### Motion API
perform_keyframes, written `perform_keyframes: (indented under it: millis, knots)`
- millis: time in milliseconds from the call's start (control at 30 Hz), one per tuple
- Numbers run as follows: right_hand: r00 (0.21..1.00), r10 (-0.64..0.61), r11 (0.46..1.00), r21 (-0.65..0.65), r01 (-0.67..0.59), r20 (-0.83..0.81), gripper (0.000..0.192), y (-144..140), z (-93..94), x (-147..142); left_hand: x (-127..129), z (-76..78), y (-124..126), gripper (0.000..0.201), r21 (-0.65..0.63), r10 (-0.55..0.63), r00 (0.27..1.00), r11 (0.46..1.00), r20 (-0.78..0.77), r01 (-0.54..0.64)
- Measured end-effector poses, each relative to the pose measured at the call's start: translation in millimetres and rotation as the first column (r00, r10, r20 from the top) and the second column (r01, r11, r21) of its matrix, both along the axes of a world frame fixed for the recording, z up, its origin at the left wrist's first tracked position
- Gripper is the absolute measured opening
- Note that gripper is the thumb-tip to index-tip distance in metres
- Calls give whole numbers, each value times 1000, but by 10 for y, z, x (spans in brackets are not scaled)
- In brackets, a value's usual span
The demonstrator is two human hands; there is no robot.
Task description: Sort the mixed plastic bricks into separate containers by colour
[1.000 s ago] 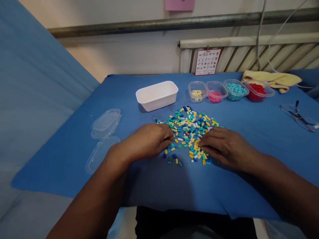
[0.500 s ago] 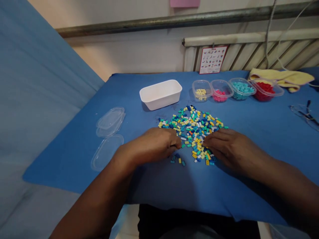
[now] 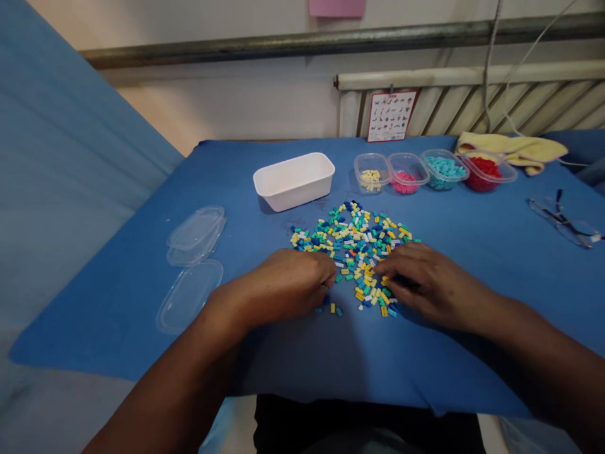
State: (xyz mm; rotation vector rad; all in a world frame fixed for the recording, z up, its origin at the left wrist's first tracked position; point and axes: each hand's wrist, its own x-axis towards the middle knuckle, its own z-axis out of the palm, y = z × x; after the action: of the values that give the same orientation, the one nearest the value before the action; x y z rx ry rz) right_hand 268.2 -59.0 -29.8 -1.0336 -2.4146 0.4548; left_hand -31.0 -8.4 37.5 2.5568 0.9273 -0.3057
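A loose pile of small toy building bricks (image 3: 352, 239) in yellow, green, blue, teal and white lies on the blue cloth. At its left edge is my left hand (image 3: 302, 280), fingers curled closed with the fingertips turned down; whatever they hold is hidden. A few stray bricks (image 3: 333, 309) lie just beside and below that hand. On the pile's right side, my right hand (image 3: 420, 280) reaches in with thumb and forefinger apart, their tips at the yellow bricks (image 3: 366, 277). No brick shows between them.
A white tub (image 3: 295, 183) stands behind the pile. Clear containers hold cream (image 3: 371, 180), pink (image 3: 404, 183), turquoise (image 3: 444, 170) and red bricks (image 3: 484, 173). Clear lids (image 3: 191, 296) lie at left; glasses (image 3: 562, 217) and a yellow cloth (image 3: 515, 148) at right.
The view has shifted slightly, so the scene sits further left. My right thumb and forefinger have spread apart. My left hand stays curled, now covering more of the stray bricks.
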Motion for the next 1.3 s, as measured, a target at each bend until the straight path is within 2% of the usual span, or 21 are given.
perform_keyframes:
  millis: [133, 233, 367, 467, 533, 633, 800, 900, 1067, 1300]
  knots:
    - [985, -109, 994, 13, 112, -132, 13, 43, 0, 81, -44, -12, 48, 6, -12, 26, 998, 1000, 58, -25]
    - [973, -161, 987, -9, 162, -163, 9, 69, -5, 107, -34, -70, 90, 6, -4, 12, 982, 1000, 191, -11]
    - [975, -152, 987, 25, 158, -161, 9, 82, -20, 81, 165, -306, 98, 22, 166, -92, 912, 986, 400, 26]
    - [974, -159, 983, 68, 172, -162, 11, 91, -32, 80, 375, -495, 73, 26, 321, -206, 916, 943, 346, 91]
    - [972, -166, 980, 79, 181, -168, 11, 101, -39, 100, 470, -548, 61, 24, 375, -268, 925, 914, 268, 156]
    - [969, -174, 979, 70, 189, -176, 9, 118, -46, 138, 500, -501, 65, 22, 383, -266, 942, 907, 204, 173]
    - [966, -181, 977, 79, 198, -182, 8, 132, -55, 169, 355, -361, 125, 25, 261, -167, 954, 960, 249, 100]
    - [965, -171, 978, 86, 191, -199, 8, 126, -64, 159, 246, -359, 177, 28, 178, -109, 939, 983, 326, 52]
    - [971, -120, 984, 102, 143, -205, 7, 103, -73, 118, 124, -379, 227, 30, 127, 5, 955, 991, 297, -44]
    - [977, -122, 988, 71, 136, -174, 10, 94, -85, 89, 120, -341, 208, 34, 121, 17, 966, 991, 258, -50]
